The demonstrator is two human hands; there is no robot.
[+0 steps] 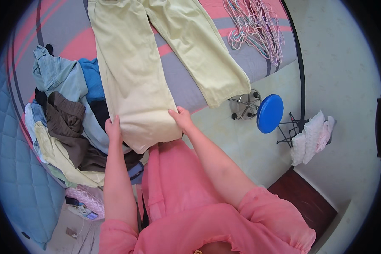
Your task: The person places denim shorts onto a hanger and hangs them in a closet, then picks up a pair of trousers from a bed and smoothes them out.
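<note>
A pair of pale yellow-green trousers (133, 72) lies spread on the bed, its waist at the far edge of the view. The nearer leg's lower end hangs over the bed's front edge, against my pink clothing. My left hand (113, 127) grips the left edge of this leg, and my right hand (182, 119) grips its right edge, thumbs on top. Both hands are closed on the cloth. The other trouser leg lies out to the right, its hem at the bed's edge. Just left of my left hand is a heap of clothes (67, 118) in blue, brown, black and yellow.
A bundle of hangers (258, 29) lies on the patterned bed (184, 91) at the far right. Beyond the bed's edge stand a blue round stool (270, 113), a wheeled metal base (246, 105) and a chair holding white cloth (309, 137). Blue quilted padding (21, 161) lines the left.
</note>
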